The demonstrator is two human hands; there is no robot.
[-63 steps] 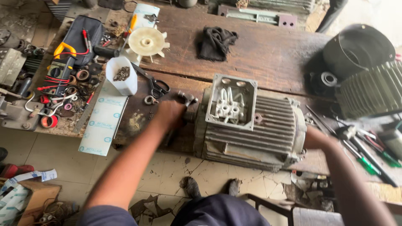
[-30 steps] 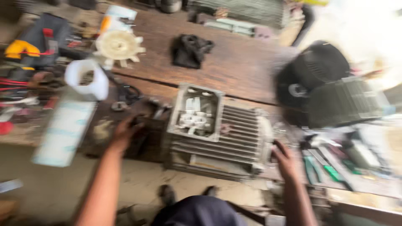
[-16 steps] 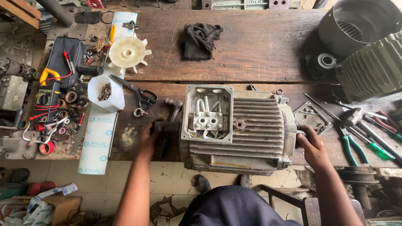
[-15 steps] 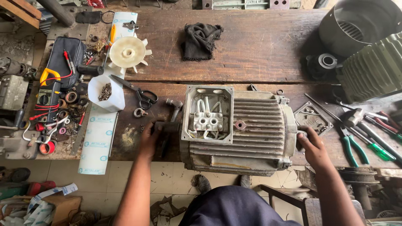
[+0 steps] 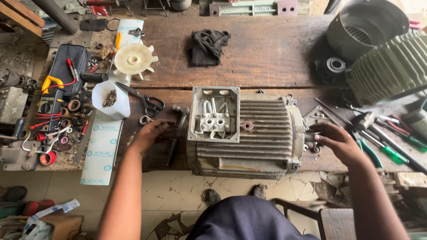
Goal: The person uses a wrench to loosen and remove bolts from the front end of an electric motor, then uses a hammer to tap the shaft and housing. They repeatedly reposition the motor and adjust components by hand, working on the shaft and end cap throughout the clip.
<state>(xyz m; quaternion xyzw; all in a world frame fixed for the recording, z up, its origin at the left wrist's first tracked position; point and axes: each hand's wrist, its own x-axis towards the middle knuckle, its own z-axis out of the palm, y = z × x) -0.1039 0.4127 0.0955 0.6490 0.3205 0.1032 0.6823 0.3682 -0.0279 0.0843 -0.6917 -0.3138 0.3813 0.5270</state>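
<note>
A grey finned electric motor (image 5: 262, 138) lies on its side at the near edge of a wooden workbench (image 5: 267, 49), its terminal box (image 5: 214, 114) open on top with white connectors showing. My left hand (image 5: 149, 133) grips the shaft end at the motor's left face. On the right end my right hand (image 5: 337, 140) wraps around the motor's other shaft end. A hammer (image 5: 177, 133) lies just under my left hand.
Scissors (image 5: 147, 100), a white plastic fan (image 5: 132, 58), a cup of small parts (image 5: 110, 98), a meter with a tool pouch (image 5: 60, 80) lie left. A black rag (image 5: 207, 44) sits behind. Fan cover (image 5: 364, 26), green finned housing (image 5: 391, 66), pliers and screwdrivers (image 5: 382, 138) crowd the right.
The view steadied and shifted so the motor sits centred. Both hands stay on the motor's two ends; the motor has turned slightly to lie square to the bench edge.
</note>
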